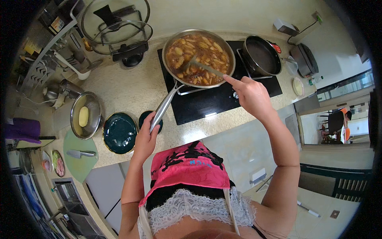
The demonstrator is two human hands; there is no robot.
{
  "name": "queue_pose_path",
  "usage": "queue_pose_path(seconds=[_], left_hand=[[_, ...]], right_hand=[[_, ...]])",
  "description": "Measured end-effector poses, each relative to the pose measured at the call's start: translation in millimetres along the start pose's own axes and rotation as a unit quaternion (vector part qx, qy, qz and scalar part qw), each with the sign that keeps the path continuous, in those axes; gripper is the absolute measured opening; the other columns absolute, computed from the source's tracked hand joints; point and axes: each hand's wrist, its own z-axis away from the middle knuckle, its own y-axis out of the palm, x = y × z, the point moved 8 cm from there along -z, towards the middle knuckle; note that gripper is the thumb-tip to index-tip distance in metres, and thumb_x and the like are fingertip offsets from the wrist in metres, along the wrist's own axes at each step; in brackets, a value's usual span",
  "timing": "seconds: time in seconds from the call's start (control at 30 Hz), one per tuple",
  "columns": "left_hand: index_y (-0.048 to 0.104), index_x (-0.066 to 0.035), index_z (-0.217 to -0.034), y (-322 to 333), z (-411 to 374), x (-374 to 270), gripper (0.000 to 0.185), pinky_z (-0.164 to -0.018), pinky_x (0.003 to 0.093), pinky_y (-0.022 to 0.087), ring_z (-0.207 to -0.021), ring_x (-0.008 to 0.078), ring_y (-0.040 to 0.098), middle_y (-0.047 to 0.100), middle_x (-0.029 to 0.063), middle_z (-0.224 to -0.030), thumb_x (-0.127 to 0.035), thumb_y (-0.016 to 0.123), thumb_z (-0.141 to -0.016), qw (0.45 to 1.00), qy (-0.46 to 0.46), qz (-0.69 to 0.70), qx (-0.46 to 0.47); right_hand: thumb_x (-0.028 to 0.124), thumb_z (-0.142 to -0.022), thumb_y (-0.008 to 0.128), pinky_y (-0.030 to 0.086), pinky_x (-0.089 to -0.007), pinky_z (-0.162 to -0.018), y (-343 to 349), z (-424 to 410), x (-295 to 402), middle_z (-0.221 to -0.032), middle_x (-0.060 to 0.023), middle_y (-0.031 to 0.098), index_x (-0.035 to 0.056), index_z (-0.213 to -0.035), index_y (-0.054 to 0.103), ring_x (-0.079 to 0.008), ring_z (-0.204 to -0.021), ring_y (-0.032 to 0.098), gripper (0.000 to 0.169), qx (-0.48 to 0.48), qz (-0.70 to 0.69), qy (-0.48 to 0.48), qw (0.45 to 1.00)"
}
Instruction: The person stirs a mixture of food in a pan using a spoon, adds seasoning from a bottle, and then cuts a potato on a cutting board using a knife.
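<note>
A wide steel pan point(228, 76) stands on the black gas hob point(203, 104), full of brown stew point(200, 47) with pale, elongated pieces. My left hand point(146, 137) is closed around the pan's metal handle point(164, 107). In my right hand point(253, 94) is a spatula point(210, 69), its blade partly sunk in the stew. A small dark green dish point(160, 125) lies under the handle, partly hidden by my left hand. Left of it sits a larger dark green plate point(120, 133).
An empty dark frying pan point(262, 55) stands right of the stew. Leftward are a steel bowl point(97, 116) holding a peeled yellow item point(84, 116), and a knife point(77, 154) on a green cutting board point(80, 167). Glass lids point(116, 33) stand in a rack. Another person point(347, 116) appears beyond the doorway.
</note>
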Motion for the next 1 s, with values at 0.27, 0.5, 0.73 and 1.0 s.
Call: queue_pose_path(seconds=[0.27, 0.5, 0.73, 1.0], left_hand=[[0.042, -0.01, -0.141, 2, -2, -3, 0.044, -0.09, 0.0382, 0.049, -0.109, 0.0354, 0.063, 0.061, 0.0195, -0.122, -0.02, 0.055, -0.1, 1.0, -0.014, 0.001, 0.012], [0.042, -0.009, -0.142, 2, 1, 0, 0.045, -0.089, 0.0385, 0.049, -0.108, 0.0346, 0.064, 0.061, 0.0194, -0.123, -0.02, 0.055, -0.1, 1.0, -0.019, 0.004, 0.005], [0.042, -0.009, -0.142, 2, 0, 2, 0.044, -0.091, 0.037, 0.048, -0.11, 0.0323, 0.063, 0.06, 0.0188, -0.125, -0.019, 0.054, -0.101, 1.0, -0.018, 0.008, 0.01], [0.042, -0.008, -0.141, 1, -2, -2, 0.044, -0.09, 0.0384, 0.049, -0.109, 0.0348, 0.063, 0.061, 0.0184, -0.123, -0.02, 0.054, -0.1, 1.0, 0.011, 0.013, 0.003]], right_hand=[[0.006, -0.087, 0.059, 0.054, -0.0449, -0.067, 39, -30, -23, -0.082, -0.0166, 0.064, 0.0211, -0.131, 0.063, -0.0354, -0.075, 0.066, 0.046, -0.065, -0.039, 0.043, 0.996], [0.013, -0.092, 0.062, 0.053, -0.0357, -0.08, 42, -3, -79, -0.108, -0.0206, 0.069, 0.0169, -0.131, 0.063, -0.0334, -0.093, 0.069, 0.039, -0.082, -0.192, 0.24, 0.948], [0.015, -0.093, 0.064, 0.052, -0.03, -0.076, 97, 35, -95, -0.101, -0.0138, 0.073, 0.0121, -0.133, 0.061, -0.0175, -0.084, 0.068, 0.04, -0.136, -0.335, 0.26, 0.895], [0.011, -0.095, 0.063, 0.044, -0.0223, -0.06, 91, 36, -75, -0.086, -0.0005, 0.068, 0.0116, -0.135, 0.06, -0.0044, -0.066, 0.047, 0.041, -0.1, -0.401, 0.279, 0.867]])
